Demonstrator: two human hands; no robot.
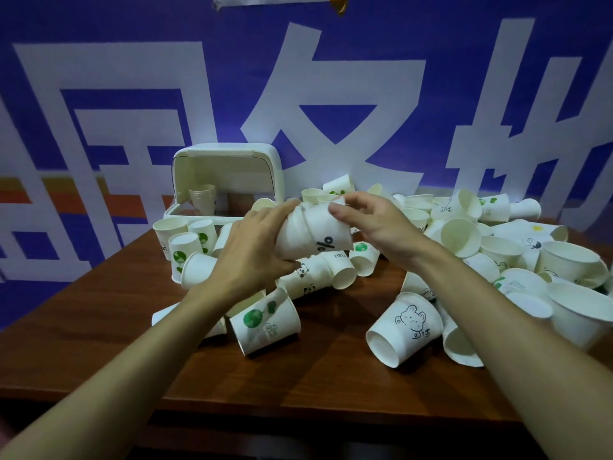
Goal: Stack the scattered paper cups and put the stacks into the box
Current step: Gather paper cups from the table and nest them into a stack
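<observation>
Left hand (pixel 252 250) and right hand (pixel 374 227) grasp the nested white paper-cup stack (pixel 313 235); press rims square, then carry to white lidded box (pixel 199 218) at eleven o'clock.

White cups (pixel 577 260), some green-printed; white box (pixel 229 167); brown wood-grain table (pixel 298 376); blue-white banner (pixel 431 44).

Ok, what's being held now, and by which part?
A stack of paper cups lying sideways: the left hand grips its left end, the right hand pinches the top of its right end.
</observation>
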